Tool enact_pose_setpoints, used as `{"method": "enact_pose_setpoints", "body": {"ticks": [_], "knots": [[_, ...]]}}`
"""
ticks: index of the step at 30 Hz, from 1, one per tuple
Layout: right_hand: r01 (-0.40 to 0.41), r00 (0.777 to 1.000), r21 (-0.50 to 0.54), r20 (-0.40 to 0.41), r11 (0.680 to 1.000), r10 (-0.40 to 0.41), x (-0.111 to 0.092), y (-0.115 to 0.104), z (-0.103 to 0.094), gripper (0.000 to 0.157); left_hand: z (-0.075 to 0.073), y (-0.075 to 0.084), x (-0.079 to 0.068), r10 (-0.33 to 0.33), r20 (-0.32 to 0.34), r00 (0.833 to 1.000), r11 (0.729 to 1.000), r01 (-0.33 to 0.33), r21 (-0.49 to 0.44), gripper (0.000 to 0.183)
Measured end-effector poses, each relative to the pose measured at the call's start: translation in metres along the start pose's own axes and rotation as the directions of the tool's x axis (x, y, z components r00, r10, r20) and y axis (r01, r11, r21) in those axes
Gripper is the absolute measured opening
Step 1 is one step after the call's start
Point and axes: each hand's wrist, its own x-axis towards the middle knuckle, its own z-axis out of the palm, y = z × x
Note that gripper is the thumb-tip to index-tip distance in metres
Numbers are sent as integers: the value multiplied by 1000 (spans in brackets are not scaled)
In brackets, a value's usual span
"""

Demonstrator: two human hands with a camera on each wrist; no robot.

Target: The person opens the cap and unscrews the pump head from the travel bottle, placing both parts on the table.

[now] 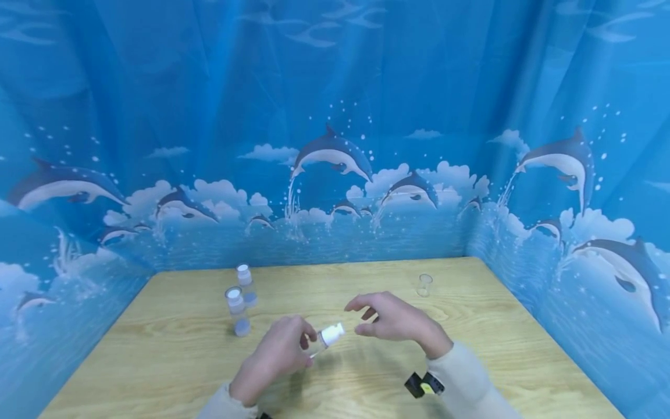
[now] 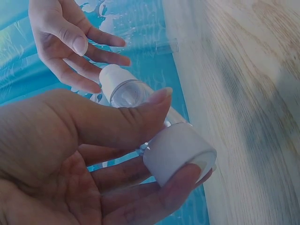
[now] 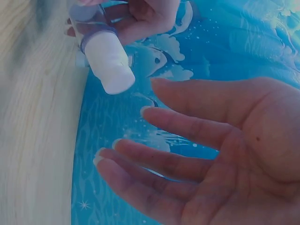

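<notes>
My left hand (image 1: 282,347) grips a small clear pump bottle (image 1: 332,334) by its body, tilted above the table with its white pump top towards the right hand. In the left wrist view, thumb and fingers wrap the bottle near its white base (image 2: 176,152). My right hand (image 1: 391,317) hangs just right of the white pump top (image 3: 110,63), apart from it, fingers loosely spread and holding nothing. A clear cap (image 1: 424,285) stands on the table beyond the right hand. Part of the bottle's body is hidden by the left hand.
Two similar bottles, a nearer one (image 1: 238,311) and a farther one (image 1: 246,285), stand at the left on the wooden table (image 1: 173,349). A blue dolphin-print curtain (image 1: 335,233) encloses the table's back and sides.
</notes>
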Motion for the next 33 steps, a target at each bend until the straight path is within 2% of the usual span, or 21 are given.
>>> {"method": "enact_pose_setpoints", "body": {"ticks": [8,15,19,29,33], "knots": [[44,999,15,-9,999,-44,3,-6,12,43,2,1,-2,2,-1,1000,1000,-2,-8,38],[25,1000,41,5,999,-25,7,-9,21,40,3,3,-1,11,1,1000,1000,-11,-10,38],[32,999,55,1,998,-32,9,-9,27,37,4,4,-2,38,-6,999,999,-38,-6,37],[89,996,12,-4,996,-89,14,-8,37,26,7,3,-3,68,-27,997,998,-68,7,37],[99,995,-8,-2,995,-99,14,-8,40,20,7,4,-3,70,-9,998,998,-70,-2,38]]}}
